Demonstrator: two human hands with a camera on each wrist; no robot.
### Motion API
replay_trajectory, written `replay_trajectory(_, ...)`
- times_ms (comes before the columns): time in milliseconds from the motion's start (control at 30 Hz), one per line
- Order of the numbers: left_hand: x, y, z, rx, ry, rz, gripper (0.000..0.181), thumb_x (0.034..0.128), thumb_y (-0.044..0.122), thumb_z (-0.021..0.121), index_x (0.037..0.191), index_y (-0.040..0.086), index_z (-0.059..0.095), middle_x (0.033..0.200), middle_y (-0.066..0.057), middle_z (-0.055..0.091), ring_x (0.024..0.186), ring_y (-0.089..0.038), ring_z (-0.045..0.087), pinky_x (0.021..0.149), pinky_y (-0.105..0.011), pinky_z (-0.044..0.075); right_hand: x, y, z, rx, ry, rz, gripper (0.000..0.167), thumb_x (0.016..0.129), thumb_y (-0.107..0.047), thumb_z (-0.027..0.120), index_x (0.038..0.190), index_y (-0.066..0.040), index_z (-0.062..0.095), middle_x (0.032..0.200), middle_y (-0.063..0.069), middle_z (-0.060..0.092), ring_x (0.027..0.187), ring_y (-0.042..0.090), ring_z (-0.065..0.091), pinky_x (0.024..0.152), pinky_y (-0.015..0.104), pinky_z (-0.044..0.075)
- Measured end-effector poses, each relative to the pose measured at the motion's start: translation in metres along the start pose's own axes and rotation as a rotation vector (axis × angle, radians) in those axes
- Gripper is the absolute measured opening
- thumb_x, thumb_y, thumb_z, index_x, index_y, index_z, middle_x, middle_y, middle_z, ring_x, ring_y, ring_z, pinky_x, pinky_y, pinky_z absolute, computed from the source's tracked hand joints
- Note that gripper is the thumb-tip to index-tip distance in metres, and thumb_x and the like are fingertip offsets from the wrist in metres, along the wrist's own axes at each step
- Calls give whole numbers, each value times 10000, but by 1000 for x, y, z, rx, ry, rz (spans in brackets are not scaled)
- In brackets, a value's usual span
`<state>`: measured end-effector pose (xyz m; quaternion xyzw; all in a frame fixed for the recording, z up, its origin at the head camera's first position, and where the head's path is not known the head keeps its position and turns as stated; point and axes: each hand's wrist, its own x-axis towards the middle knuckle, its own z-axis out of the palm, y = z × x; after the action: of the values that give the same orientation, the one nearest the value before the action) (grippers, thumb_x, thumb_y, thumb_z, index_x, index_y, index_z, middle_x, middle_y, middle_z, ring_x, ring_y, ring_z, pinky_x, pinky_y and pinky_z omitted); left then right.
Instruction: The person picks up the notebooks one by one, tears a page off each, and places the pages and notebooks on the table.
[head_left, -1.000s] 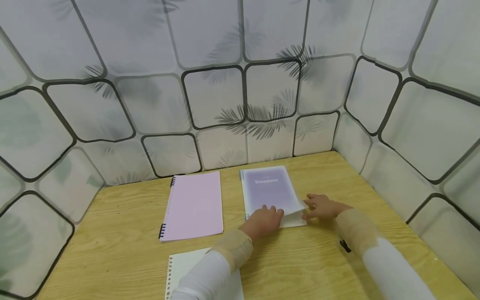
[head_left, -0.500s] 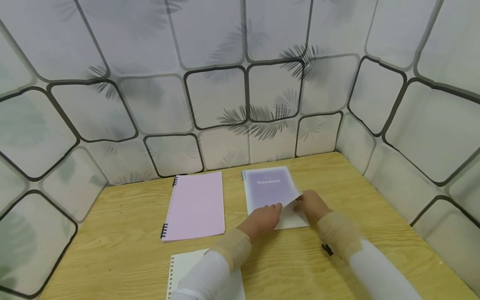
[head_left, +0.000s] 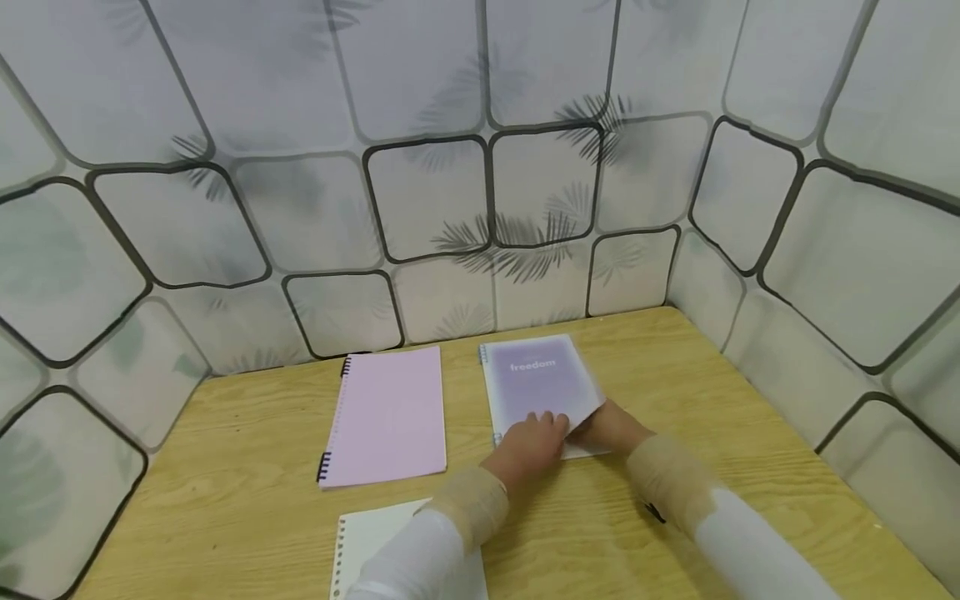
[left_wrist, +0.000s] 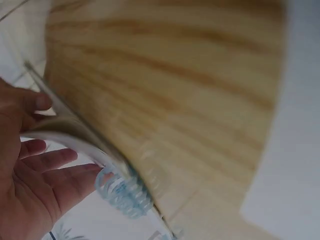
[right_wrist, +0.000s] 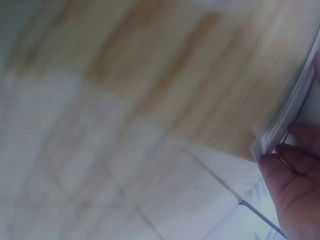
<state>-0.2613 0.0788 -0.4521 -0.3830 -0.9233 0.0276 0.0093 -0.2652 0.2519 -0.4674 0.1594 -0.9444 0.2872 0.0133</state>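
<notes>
Purple fades to white on the "freedom" notebook [head_left: 536, 387], which lies on the wooden table [head_left: 255, 508] toward the back, to the right of a pink notebook [head_left: 390, 417]; its near right cover corner is raised off the white pages beneath, and pale blue coils [left_wrist: 122, 192] bind its left side. Across the near edge rests the left hand [head_left: 528, 446], fingers slightly apart on the cover, thumb on the other face of it; whether they pinch it I cannot tell. At the raised corner is the right hand [head_left: 611, 427], fingers tucked under the cover in the head view; the right wrist view shows fingertips touching a corner of the notebook, but I cannot tell whether they are clamped on it. Nearest the person, the left sleeve [head_left: 412, 554] covers part of a hole-punched white sheet [head_left: 375, 529]; the pink notebook, bound by black rings [head_left: 324, 467], lies apart from both hands; a small dark object [head_left: 655, 512] shows below the right wrist; behind everything stands a patterned wall [head_left: 427, 200].
</notes>
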Motion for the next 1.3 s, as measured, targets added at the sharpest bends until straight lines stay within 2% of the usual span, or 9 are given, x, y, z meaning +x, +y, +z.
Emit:
replay_trajectory(167, -1, -12, -10, -115, 25, -24, 157, 936, 198, 489, 1054, 101, 457, 855, -35, 603, 670, -157, 581, 515, -263, 469, 2, -7, -3, -111, -32, -25, 541, 728, -179, 750, 1153, 94, 554, 1105, 238, 627, 1030, 353, 601, 898, 453, 483)
replay_trajectory(367, -7, -28, -25, -457, 49, -133, 300, 905, 128, 412, 1194, 61, 452, 1101, -105, 636, 881, -145, 611, 748, -272, 512, 6, -8, -7, -290, -174, 12, 575, 801, -288, 693, 1163, 140, 561, 1226, 360, 521, 1149, 461, 512, 980, 496, 425)
replay_trajectory(633, -47, -48, -40, -874, 164, -304, 450, 873, 83, 397, 1310, -20, 369, 1023, -147, 625, 698, -144, 530, 571, -255, 446, 3, 3, -7, -253, -261, 82, 644, 825, -354, 660, 1234, 122, 509, 1348, 339, 419, 1263, 460, 400, 1059, 525, 326)
replay_trajectory(800, -72, -67, -38, -1176, 137, -421, 432, 882, 101, 419, 1279, -69, 427, 1196, -241, 578, 971, -305, 644, 695, -315, 569, -3, 11, -12, -255, -261, 82, 660, 828, -371, 650, 1240, 122, 504, 1349, 352, 407, 1262, 474, 387, 1052, 538, 324)
replay_trajectory(933, -92, -87, -33, -1221, 77, -456, 351, 903, 165, 514, 1164, -70, 539, 1152, -241, 599, 977, -335, 657, 741, -333, 574, -9, 13, -18, -226, -244, 93, 663, 817, -354, 666, 1227, 141, 505, 1334, 375, 404, 1248, 499, 384, 1038, 555, 328)
replay_trajectory(1033, -106, -105, -30, -1307, 109, -516, 391, 904, 220, 574, 1203, -23, 511, 1144, -216, 611, 949, -305, 669, 750, -366, 573, -11, 13, -20, -199, -230, 96, 666, 810, -346, 675, 1222, 148, 504, 1328, 384, 400, 1242, 509, 381, 1030, 563, 330)
replay_trajectory(1133, -117, -121, -27, -1420, 227, -679, 422, 913, 289, 563, 1216, 8, 483, 1063, -182, 650, 833, -238, 685, 690, -364, 580, -12, 12, -21, -189, -223, 89, 664, 809, -344, 677, 1219, 150, 506, 1324, 387, 403, 1239, 509, 385, 1028, 562, 333)
replay_trajectory(1200, -123, -130, -25, -1428, 277, -795, 426, 927, 327, 529, 1191, -5, 494, 917, -157, 670, 703, -187, 667, 619, -321, 575, -11, 12, -20, -189, -220, 92, 659, 810, -341, 677, 1219, 147, 508, 1326, 384, 403, 1242, 504, 387, 1031, 557, 333)
replay_trajectory(1300, -131, -139, -19, -1324, 238, -918, 367, 923, 302, 525, 1071, -32, 558, 709, -75, 631, 554, -118, 586, 514, -249, 523, -11, 13, -19, -174, -211, 105, 653, 808, -329, 682, 1216, 150, 508, 1327, 386, 400, 1243, 505, 385, 1036, 556, 330)
